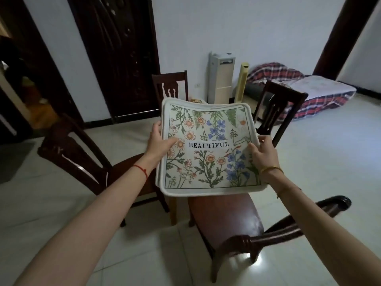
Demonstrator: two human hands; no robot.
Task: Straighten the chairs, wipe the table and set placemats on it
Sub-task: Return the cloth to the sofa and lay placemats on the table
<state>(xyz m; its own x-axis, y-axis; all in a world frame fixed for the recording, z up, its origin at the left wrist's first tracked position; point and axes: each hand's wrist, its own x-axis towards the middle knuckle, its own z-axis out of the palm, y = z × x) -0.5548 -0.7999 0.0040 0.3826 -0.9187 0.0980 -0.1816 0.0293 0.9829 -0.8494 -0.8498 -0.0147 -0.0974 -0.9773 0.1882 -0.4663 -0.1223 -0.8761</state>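
Note:
A floral placemat [208, 149] printed with the word BEAUTIFUL is held up in front of me; more layered edges show at its top left, so it may be a small stack. My left hand [159, 142] grips its left edge, thumb on top. My right hand [262, 150] grips its right edge. The table is almost fully hidden behind the mat. Dark wooden chairs surround it: one at the left [76, 155], one at the far side [171, 85], one at the right rear [276, 112], and one nearest me [231, 215] with a brown seat.
A white appliance [220, 77] and a slim cream tower fan [241, 83] stand by the back wall. A mattress with a plaid cover [321, 91] lies on the floor at right. Dark carved doors [115, 54] are at back left. The floor is glossy pale tile.

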